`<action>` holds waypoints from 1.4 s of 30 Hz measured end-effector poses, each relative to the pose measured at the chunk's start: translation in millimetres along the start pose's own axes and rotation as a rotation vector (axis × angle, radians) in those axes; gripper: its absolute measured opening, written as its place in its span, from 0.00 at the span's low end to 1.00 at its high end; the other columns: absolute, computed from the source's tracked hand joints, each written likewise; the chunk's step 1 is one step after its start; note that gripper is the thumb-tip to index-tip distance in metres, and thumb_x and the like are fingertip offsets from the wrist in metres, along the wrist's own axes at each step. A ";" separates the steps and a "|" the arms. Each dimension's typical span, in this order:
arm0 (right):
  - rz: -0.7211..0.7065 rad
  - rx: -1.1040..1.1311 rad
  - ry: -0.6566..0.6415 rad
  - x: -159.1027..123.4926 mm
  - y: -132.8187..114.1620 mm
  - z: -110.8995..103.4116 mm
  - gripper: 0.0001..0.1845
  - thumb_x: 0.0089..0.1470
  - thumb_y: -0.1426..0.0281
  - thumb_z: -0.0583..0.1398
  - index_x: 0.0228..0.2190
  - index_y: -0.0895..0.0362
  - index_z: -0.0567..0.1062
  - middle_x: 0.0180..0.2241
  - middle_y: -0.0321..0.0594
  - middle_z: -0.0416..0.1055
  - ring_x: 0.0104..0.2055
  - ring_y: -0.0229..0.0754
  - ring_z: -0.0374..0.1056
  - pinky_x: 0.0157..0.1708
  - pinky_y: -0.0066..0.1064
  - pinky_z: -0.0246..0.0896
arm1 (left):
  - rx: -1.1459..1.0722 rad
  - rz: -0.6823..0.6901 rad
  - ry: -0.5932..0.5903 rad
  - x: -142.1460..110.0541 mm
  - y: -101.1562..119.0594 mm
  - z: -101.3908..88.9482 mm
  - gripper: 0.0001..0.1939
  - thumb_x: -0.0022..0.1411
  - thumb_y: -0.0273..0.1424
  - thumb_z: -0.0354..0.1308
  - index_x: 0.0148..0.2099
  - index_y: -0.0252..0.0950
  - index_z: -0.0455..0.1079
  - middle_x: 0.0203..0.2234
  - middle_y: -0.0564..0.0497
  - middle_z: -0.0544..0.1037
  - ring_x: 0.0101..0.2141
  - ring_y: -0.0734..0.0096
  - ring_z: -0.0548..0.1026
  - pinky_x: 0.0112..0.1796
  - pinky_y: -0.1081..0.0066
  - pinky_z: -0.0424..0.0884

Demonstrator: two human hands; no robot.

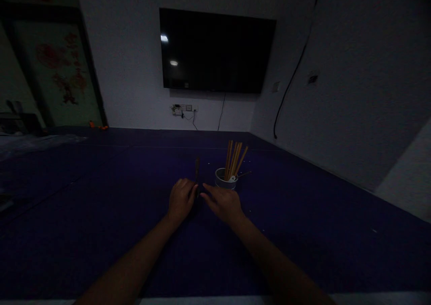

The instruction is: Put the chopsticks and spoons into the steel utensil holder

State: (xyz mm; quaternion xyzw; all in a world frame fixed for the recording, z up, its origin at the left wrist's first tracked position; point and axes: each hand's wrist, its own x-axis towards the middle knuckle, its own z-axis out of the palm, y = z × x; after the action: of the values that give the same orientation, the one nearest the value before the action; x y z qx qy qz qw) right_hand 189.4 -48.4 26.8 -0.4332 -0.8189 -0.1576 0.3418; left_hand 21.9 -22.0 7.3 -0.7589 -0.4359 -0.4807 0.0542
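Observation:
Both my arms reach forward over a dark blue table (pixel 101 215). My left hand (pixel 180 200) and my right hand (pixel 222 201) rest close together on the table top, fingers curled downward around a thin dark stick (pixel 197 170) that lies between them and points away from me. The dim light hides which fingers pinch it. Just beyond my right hand stands a small grey cup (pixel 225 178) holding several upright wooden chopsticks (pixel 235 159). Another thin stick (pixel 244 174) lies on the table right of the cup.
A black television (pixel 215 49) hangs on the white wall ahead, with a socket strip (pixel 183 109) and cables beneath. A panel with red flowers (pixel 60 71) stands at the far left. Pale sheeting (pixel 30 141) lies at the table's left edge.

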 end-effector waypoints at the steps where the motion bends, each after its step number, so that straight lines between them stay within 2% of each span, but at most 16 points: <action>1: 0.045 0.005 0.066 -0.1 1.6 -0.6 0.20 0.60 0.60 0.51 0.45 0.56 0.74 0.33 0.43 0.77 0.32 0.38 0.72 0.33 0.26 0.58 | 0.064 0.058 -0.008 0.0 1.0 -1.9 0.15 0.65 0.36 0.44 0.35 0.36 0.71 0.29 0.47 0.74 0.33 0.68 0.68 0.36 0.66 0.64; 5: 0.175 0.019 0.236 -0.3 5.9 -4.9 0.22 0.61 0.60 0.49 0.47 0.57 0.74 0.29 0.42 0.77 0.28 0.38 0.71 0.31 0.26 0.59 | 0.194 0.179 -0.057 -1.0 3.1 -2.9 0.14 0.66 0.33 0.44 0.40 0.37 0.70 0.31 0.47 0.73 0.35 0.67 0.68 0.35 0.67 0.63; 9: 0.244 0.092 0.246 -0.3 4.1 -8.6 0.23 0.61 0.60 0.47 0.45 0.58 0.74 0.27 0.41 0.76 0.26 0.37 0.70 0.30 0.25 0.59 | 0.184 0.248 -0.122 -2.5 2.2 0.0 0.13 0.66 0.32 0.45 0.43 0.38 0.70 0.32 0.47 0.73 0.34 0.68 0.68 0.34 0.67 0.63; 12: 0.213 0.176 0.242 0.7 0.9 -9.5 0.23 0.62 0.60 0.45 0.41 0.57 0.75 0.27 0.41 0.76 0.26 0.37 0.70 0.30 0.26 0.61 | 0.168 0.263 -0.142 -3.0 1.2 0.8 0.13 0.66 0.32 0.45 0.44 0.38 0.70 0.32 0.47 0.73 0.35 0.68 0.68 0.35 0.67 0.64; 16: 0.190 0.270 0.303 1.5 -1.5 -11.8 0.24 0.61 0.59 0.44 0.33 0.57 0.75 0.25 0.42 0.74 0.25 0.39 0.69 0.29 0.28 0.62 | 0.149 0.243 -0.133 -2.7 1.8 0.2 0.14 0.66 0.33 0.45 0.47 0.38 0.69 0.34 0.46 0.73 0.35 0.68 0.68 0.35 0.66 0.65; 19: 0.302 0.311 0.400 -0.1 -0.1 -16.5 0.25 0.60 0.57 0.43 0.31 0.56 0.74 0.22 0.40 0.72 0.24 0.39 0.69 0.27 0.28 0.62 | 0.128 0.186 -0.096 -2.6 3.0 -0.3 0.15 0.65 0.33 0.45 0.50 0.38 0.67 0.35 0.46 0.74 0.37 0.67 0.69 0.38 0.65 0.66; 22: 0.438 0.392 0.567 -1.3 4.0 -22.0 0.23 0.60 0.55 0.44 0.32 0.56 0.71 0.22 0.39 0.72 0.22 0.38 0.68 0.25 0.28 0.61 | 0.128 0.141 -0.073 -2.8 3.0 -0.3 0.16 0.65 0.34 0.46 0.51 0.37 0.66 0.37 0.46 0.74 0.39 0.66 0.69 0.41 0.63 0.66; 26: 0.495 0.501 0.732 1.8 11.6 -27.8 0.19 0.60 0.56 0.46 0.37 0.57 0.67 0.24 0.39 0.73 0.22 0.38 0.69 0.26 0.28 0.63 | 0.126 0.105 -0.074 -3.3 0.4 0.9 0.15 0.64 0.33 0.46 0.51 0.36 0.66 0.38 0.45 0.74 0.39 0.65 0.70 0.42 0.62 0.67; 28: 0.504 0.488 0.727 4.4 15.1 -29.7 0.19 0.60 0.56 0.46 0.37 0.58 0.66 0.26 0.40 0.74 0.23 0.38 0.70 0.27 0.29 0.63 | 0.113 0.101 -0.072 -3.6 -1.0 1.6 0.15 0.64 0.32 0.46 0.51 0.36 0.66 0.38 0.46 0.74 0.40 0.65 0.70 0.42 0.62 0.67; 34: 0.479 0.329 0.603 8.2 19.8 -31.1 0.20 0.60 0.57 0.47 0.31 0.57 0.70 0.24 0.39 0.73 0.26 0.39 0.70 0.30 0.30 0.62 | 0.078 0.109 -0.089 -5.3 -2.7 3.4 0.15 0.63 0.31 0.47 0.51 0.38 0.66 0.37 0.46 0.74 0.39 0.65 0.70 0.42 0.62 0.67; 42: 0.413 0.199 0.497 10.5 22.4 -28.5 0.22 0.60 0.58 0.47 0.26 0.57 0.72 0.23 0.39 0.72 0.26 0.40 0.67 0.29 0.29 0.58 | 0.068 0.105 -0.124 -5.8 -3.4 4.8 0.14 0.63 0.32 0.47 0.50 0.38 0.67 0.37 0.47 0.74 0.39 0.66 0.71 0.41 0.63 0.68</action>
State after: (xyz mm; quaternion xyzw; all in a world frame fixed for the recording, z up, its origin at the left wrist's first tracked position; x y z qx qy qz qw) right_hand 215.8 -45.0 53.7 -0.5027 -0.6168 -0.1053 0.5964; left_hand 21.8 -21.1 -0.9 -0.8066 -0.4143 -0.4143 0.0779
